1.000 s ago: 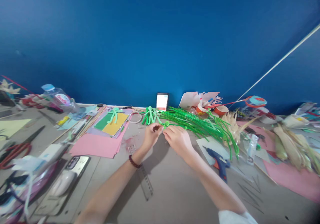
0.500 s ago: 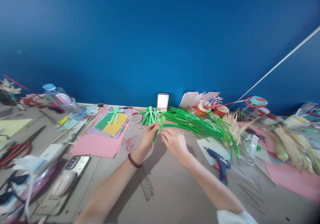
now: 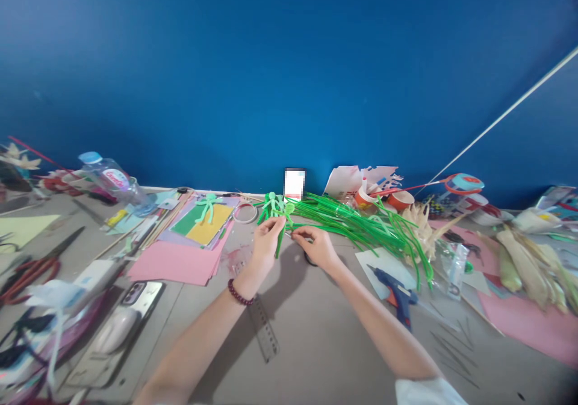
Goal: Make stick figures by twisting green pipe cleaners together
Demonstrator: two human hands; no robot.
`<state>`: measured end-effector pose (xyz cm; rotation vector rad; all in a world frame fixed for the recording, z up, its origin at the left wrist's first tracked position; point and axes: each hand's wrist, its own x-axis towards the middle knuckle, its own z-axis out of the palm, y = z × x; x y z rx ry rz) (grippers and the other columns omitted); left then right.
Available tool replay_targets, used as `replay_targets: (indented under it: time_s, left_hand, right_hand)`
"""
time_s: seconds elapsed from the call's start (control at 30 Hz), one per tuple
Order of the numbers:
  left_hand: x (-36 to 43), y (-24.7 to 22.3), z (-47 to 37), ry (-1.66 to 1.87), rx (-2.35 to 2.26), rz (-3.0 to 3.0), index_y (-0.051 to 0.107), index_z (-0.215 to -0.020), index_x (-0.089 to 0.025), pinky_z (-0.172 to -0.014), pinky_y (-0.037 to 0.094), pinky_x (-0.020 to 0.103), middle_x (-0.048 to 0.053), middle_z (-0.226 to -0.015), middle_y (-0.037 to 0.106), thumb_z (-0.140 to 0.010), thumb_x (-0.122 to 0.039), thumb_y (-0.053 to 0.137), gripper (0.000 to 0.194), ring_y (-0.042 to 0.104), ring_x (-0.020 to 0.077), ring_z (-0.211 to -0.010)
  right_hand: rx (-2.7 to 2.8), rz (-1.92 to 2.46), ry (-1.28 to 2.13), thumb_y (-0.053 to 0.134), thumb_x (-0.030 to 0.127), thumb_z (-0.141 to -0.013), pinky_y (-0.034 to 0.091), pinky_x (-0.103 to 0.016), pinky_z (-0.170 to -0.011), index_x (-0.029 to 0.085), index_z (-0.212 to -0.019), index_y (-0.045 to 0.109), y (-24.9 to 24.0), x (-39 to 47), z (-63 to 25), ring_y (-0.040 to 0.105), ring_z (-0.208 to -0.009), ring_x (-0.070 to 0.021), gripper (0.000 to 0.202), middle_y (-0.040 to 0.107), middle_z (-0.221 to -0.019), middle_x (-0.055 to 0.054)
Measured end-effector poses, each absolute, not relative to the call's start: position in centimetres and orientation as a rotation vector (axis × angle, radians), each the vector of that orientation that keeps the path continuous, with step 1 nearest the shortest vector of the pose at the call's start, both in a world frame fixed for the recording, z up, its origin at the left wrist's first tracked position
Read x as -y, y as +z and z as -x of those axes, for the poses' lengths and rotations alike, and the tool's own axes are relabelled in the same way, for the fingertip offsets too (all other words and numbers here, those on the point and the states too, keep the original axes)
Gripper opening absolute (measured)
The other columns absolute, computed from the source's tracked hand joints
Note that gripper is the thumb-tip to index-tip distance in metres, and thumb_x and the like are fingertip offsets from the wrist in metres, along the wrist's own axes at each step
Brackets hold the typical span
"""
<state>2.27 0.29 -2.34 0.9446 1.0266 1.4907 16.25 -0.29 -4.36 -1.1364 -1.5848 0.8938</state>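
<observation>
My left hand [image 3: 266, 242] pinches a green pipe cleaner [image 3: 280, 241] that hangs down from its fingers, a small loop at its top. My right hand [image 3: 317, 247] is just to the right, its fingertips on the same pipe cleaner. Both hands are over the grey table, at the near end of a big pile of green pipe cleaners [image 3: 361, 224]. Finished green pipe-cleaner figures [image 3: 272, 205] lie just behind the hands, and another [image 3: 206, 205] rests on coloured paper.
A clear ruler [image 3: 264, 328] lies under my left forearm. A blue glue gun [image 3: 392, 290] sits to the right, pink paper sheets [image 3: 176, 260] and a phone [image 3: 135, 293] to the left. Scissors [image 3: 36, 263], a water bottle [image 3: 108, 179], corn husks [image 3: 519, 254] and paper cups [image 3: 397, 199] crowd the edges.
Both hands moved slightly away from me toward the pile. The pipe cleaner went from lying level between the hands to hanging down from my left fingers.
</observation>
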Motion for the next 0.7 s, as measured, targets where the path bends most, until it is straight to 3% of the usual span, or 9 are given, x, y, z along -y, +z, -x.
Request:
replay_targets:
  time_s: [0.17,0.33,0.47,0.53,0.6,0.7]
  left_hand:
    - [0.7,-1.7,-2.2,1.576,-1.153,-1.532,0.065,-0.067,-0.018,-0.06,0.04,0.025,0.001,-0.068,0.057,-0.078,-0.029,0.062,0.016,0.053,0.0131,-0.066]
    - [1.4,-1.4,-2.3,1.649,-1.231,-1.775,0.068,-0.074,-0.019,-0.063,0.045,0.026,0.002,-0.074,0.059,-0.081,-0.025,0.059,0.013,0.056,0.0139,-0.07]
    - [1.6,-1.3,-2.4,1.682,-1.21,-1.813,0.069,-0.078,-0.02,-0.067,0.047,0.027,0.003,-0.078,0.061,-0.081,-0.024,0.058,0.013,0.057,0.0147,-0.072]
    - [1.8,-1.1,-2.5,1.663,-1.187,-1.737,0.07,-0.078,-0.021,-0.066,0.046,0.027,0.004,-0.08,0.062,-0.081,-0.025,0.059,0.013,0.058,0.0155,-0.074]
    - [2.1,-0.7,-2.7,1.622,-1.145,-1.617,0.071,-0.075,-0.021,-0.063,0.044,0.025,0.005,-0.079,0.061,-0.079,-0.027,0.06,0.013,0.057,0.0163,-0.074]
    - [2.4,-0.1,-3.0,1.567,-1.069,-1.416,0.072,-0.069,-0.021,-0.057,0.04,0.024,0.005,-0.074,0.061,-0.074,-0.029,0.066,0.011,0.055,0.0172,-0.071]
  right_hand:
    - [1.282,0.881,1.189,0.071,0.031,-0.069,0.049,-0.03,-0.078,0.022,-0.086,0.056,-3.7,0.6,-15.9,0.063,-0.083,-0.0162,0.024,0.067,-0.091,-0.002]
    - [1.035,0.714,1.529,0.072,0.037,-0.069,0.05,-0.029,-0.076,0.02,-0.08,0.062,-3.4,1.0,-15.3,0.062,-0.073,-0.0146,0.022,0.065,-0.077,0.0]
    - [0.857,0.66,1.678,0.075,0.037,-0.067,0.05,-0.026,-0.062,0.019,-0.075,0.059,-3.0,1.5,-14.9,0.06,-0.063,-0.0123,0.025,0.062,-0.069,0.002]
    - [0.788,0.687,1.74,0.076,0.037,-0.066,0.044,-0.019,-0.047,0.019,-0.073,0.056,-2.8,1.8,-14.8,0.055,-0.054,-0.0087,0.028,0.059,-0.065,0.003]
    - [0.735,0.713,1.783,0.075,0.039,-0.066,0.03,-0.015,-0.035,0.019,-0.071,0.052,-2.7,2.1,-14.6,0.044,-0.043,-0.0043,0.031,0.055,-0.063,0.005]
    - [0.706,0.727,1.778,0.073,0.042,-0.068,0.017,-0.014,-0.032,0.019,-0.07,0.049,-2.7,2.3,-14.4,0.028,-0.037,-0.001,0.034,0.048,-0.06,0.008]
